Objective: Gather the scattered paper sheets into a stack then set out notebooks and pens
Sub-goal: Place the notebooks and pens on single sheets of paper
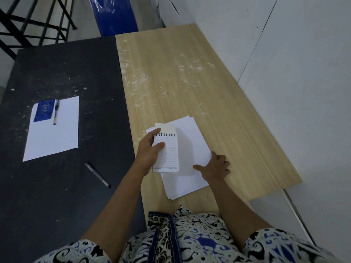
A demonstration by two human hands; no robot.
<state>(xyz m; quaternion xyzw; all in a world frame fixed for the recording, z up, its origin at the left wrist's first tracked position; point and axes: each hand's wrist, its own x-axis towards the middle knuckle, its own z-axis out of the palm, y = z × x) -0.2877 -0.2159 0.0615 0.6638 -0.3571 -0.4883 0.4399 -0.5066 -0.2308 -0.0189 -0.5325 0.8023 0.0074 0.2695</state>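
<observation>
Pale wood-grain desk (pixel 190 82) carries the white paper stack (pixel 190 149); left hand (pixel 150 150) grips a spiral lined notebook (pixel 167 152) over it, right hand (pixel 214 168) presses flat on the stack's right edge.

Two tabletops sit edge to edge: a dark grey speckled tabletop (pixel 62 73) toward nine o'clock and a pale wood-grain tabletop (pixel 171 73) at centre, both flecked with white smears. A plain white panelled wall (pixel 294 54) fills the side toward two o'clock. At eleven o'clock stands a black metal lattice frame (pixel 34 21); at twelve, a glossy blue plastic-wrapped panel (pixel 115 16) leans on the pale grey floor (pixel 83 12).
</observation>
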